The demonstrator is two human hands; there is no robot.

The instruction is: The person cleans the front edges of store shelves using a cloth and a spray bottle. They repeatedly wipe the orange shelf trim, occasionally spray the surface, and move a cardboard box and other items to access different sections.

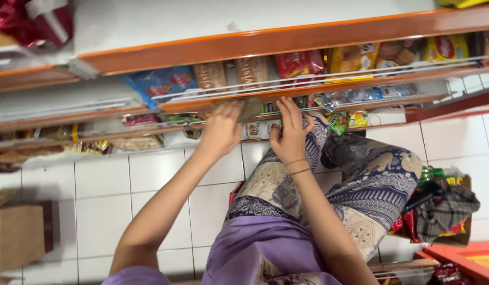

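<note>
Purple shirt nearest. Left hand grips brown packet at orange shelf rail, long axis along rail, mostly hidden. Right hand, beside it, fingers spread, empty.

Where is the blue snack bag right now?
In the head view, the blue snack bag sits on the orange-edged shelf, upper left of the left hand, beside the brown biscuit packs.

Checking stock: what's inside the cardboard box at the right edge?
The cardboard box holds red and green snack packets; a checked cloth lies on top, covering whatever is lower down.
</note>
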